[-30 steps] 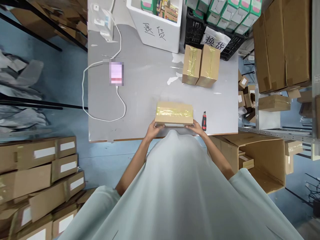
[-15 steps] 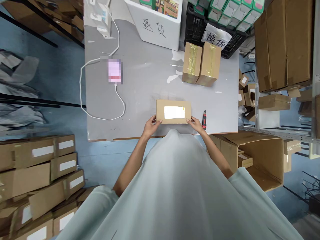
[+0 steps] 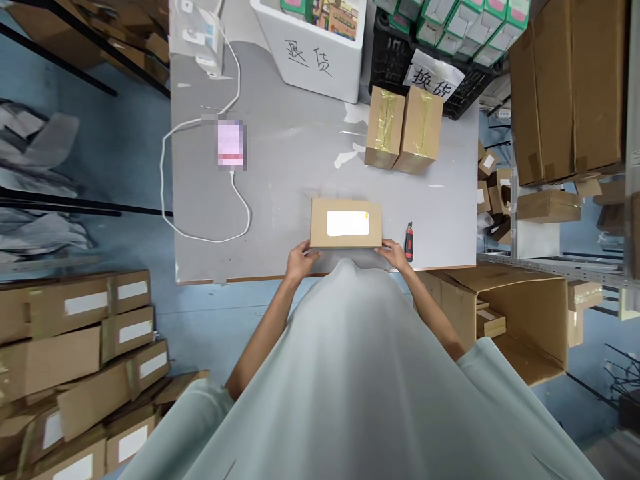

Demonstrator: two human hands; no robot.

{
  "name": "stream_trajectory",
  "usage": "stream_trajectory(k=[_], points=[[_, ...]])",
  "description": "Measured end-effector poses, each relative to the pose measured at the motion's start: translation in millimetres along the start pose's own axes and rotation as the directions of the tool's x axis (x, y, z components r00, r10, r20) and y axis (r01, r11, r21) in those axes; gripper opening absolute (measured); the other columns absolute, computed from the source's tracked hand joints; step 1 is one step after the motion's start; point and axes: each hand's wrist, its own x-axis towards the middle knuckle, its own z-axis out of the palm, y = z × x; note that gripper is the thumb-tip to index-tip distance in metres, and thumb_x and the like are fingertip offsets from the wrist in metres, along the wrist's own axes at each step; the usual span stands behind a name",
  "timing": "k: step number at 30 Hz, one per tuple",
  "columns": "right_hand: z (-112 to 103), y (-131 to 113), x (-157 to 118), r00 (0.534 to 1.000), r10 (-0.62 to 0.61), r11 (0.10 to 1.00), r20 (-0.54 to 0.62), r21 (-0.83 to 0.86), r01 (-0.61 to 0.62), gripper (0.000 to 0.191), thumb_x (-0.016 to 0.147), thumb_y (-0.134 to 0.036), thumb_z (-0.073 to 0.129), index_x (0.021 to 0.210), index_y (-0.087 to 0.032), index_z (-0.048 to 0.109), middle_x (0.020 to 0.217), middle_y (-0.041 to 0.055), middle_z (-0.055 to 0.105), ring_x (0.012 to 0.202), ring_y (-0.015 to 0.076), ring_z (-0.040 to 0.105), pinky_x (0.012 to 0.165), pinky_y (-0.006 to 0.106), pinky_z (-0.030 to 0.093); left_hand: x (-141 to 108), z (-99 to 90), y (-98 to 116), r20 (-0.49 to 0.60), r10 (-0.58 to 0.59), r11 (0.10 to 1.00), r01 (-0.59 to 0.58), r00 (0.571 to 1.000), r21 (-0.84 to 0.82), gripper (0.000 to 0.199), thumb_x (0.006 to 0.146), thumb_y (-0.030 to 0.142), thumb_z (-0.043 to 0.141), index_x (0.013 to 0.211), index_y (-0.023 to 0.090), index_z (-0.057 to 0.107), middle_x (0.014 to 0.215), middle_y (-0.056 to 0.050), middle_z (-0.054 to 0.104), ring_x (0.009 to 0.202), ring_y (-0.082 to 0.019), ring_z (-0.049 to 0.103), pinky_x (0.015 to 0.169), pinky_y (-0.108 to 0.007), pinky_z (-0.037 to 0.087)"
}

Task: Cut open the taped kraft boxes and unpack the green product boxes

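Note:
A brown cardboard box (image 3: 319, 223) with a blank-looking white label (image 3: 347, 223) is in front of me at the near side of the grey table (image 3: 280, 167). My left hand (image 3: 300, 260) grips its near left corner, thumb at the front face and the other fingers at the side. At the near right corner my right hand (image 3: 393, 254) holds it the same way. Whether the box's underside rests fully on the tabletop cannot be seen. To the right of my right hand lies a red and black utility knife (image 3: 409, 242).
Two taped cartons (image 3: 420, 130) stand at the back right, before a black crate (image 3: 387, 53) of green-and-white boxes. A white bin (image 3: 320, 60) stands beside it. A white cable (image 3: 161, 173) loops around a pixelated pink device (image 3: 231, 143). A large open carton (image 3: 530, 320) sits right of the table.
My thumbs have slid off the box's top to its near edge, both hands shifting slightly toward me. The box itself looks nearly unmoved, tilted a little differently.

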Motion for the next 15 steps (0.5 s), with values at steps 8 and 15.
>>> stream_trajectory(k=[8, 15], points=[[3.0, -49.1, 7.3, 0.982, -0.164, 0.982, -0.093, -0.11, 0.153, 0.061, 0.096, -0.082, 0.075, 0.1, -0.024, 0.092, 0.104, 0.008, 0.081, 0.104, 0.0276, 0.076, 0.102, 0.04, 0.062, 4.4, -33.6, 30.6, -0.232, 0.233, 0.969, -0.207, 0.944, 0.131, 0.039, 0.095, 0.044, 0.08, 0.122, 0.016, 0.087, 0.124, -0.012, 0.083, 0.11, -0.028, 0.08, 0.111, -0.042, 0.065], [16.9, -72.3, 21.8, 0.992, -0.112, 0.968, -0.058, -0.232, 0.095, 0.069, 0.105, -0.083, 0.063, 0.092, -0.02, 0.09, 0.094, 0.008, 0.082, 0.1, 0.0291, 0.077, 0.095, 0.036, 0.061, 6.3, -52.1, 33.1, -0.315, 0.275, 0.957, -0.226, 0.908, 0.183, 0.037, 0.095, 0.049, 0.083, 0.113, 0.018, 0.092, 0.108, -0.01, 0.086, 0.099, -0.03, 0.08, 0.105, -0.044, 0.066]])
